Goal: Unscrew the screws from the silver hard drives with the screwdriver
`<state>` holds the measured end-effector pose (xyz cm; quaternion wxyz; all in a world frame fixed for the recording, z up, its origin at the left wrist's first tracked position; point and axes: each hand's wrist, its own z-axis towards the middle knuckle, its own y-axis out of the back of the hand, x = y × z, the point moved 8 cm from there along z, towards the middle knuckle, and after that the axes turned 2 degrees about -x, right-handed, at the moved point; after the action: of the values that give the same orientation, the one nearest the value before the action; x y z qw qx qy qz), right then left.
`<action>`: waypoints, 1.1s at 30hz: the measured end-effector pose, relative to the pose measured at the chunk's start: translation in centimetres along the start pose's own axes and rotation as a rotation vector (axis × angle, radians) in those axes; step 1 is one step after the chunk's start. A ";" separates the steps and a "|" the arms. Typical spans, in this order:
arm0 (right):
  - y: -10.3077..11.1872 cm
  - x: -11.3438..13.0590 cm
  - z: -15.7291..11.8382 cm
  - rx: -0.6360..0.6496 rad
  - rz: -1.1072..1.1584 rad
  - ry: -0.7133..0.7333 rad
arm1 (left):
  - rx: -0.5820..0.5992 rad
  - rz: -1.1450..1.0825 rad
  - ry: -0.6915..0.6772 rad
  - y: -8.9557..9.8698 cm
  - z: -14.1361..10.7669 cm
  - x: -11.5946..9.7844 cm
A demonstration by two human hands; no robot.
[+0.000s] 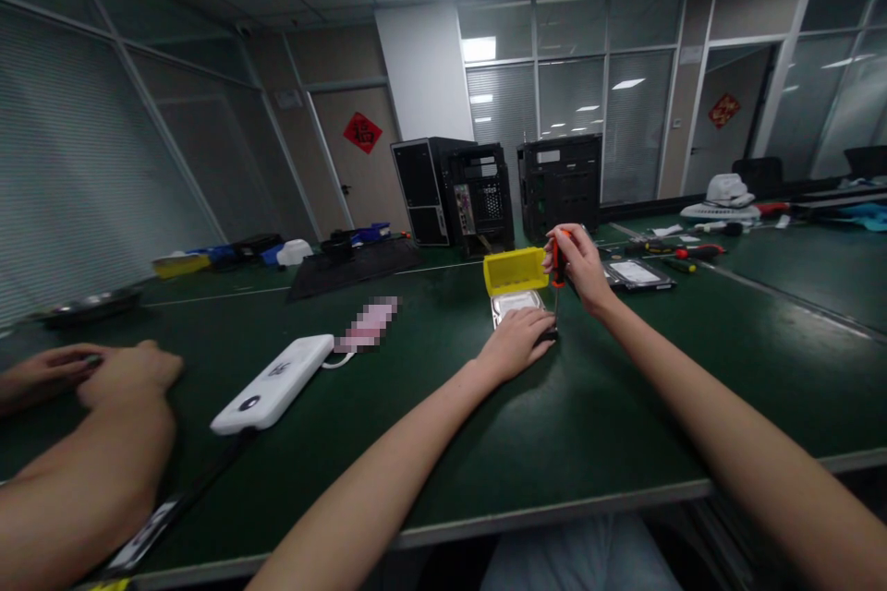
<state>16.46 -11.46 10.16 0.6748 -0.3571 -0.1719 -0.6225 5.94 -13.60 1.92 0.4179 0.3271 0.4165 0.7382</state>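
Observation:
My right hand [580, 266] is closed around the orange-and-black handle of a screwdriver [558, 270], held upright. Its thin shaft points down to the near right corner of a silver hard drive [511, 303]. Across the near part of that drive lies my left hand [516, 339], gripping it against the green table; the fingers hide much of the drive. Just behind the drive stands a yellow plastic case [516, 271]. Whether the screwdriver's tip sits in a screw is too small to tell.
Another hard drive [634, 273] lies to the right, near several screwdrivers [699, 252]. Computer cases [485, 194] stand behind. A white power bank [277, 385] with a cable and a blurred pink phone [370, 323] lies left. Another person's hands [128, 374] are at far left.

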 end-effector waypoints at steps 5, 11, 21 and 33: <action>-0.7 0.0 -0.1 0.029 0.031 -0.030 | -0.003 0.002 0.000 -0.1 0.0 0.1; -0.7 -0.3 -0.2 0.029 0.046 -0.058 | -0.004 0.006 -0.001 -0.1 0.0 0.0; -0.8 -1.0 -0.2 0.051 0.153 -0.139 | -0.001 0.000 0.004 -0.2 -0.2 0.0; -0.3 -0.9 -0.2 0.026 0.257 -0.173 | 0.002 -0.005 0.004 -0.2 -0.1 -0.1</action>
<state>15.98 -10.96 9.49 0.7360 -0.4199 -0.1904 -0.4957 5.95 -13.69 1.71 0.4183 0.3251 0.4188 0.7375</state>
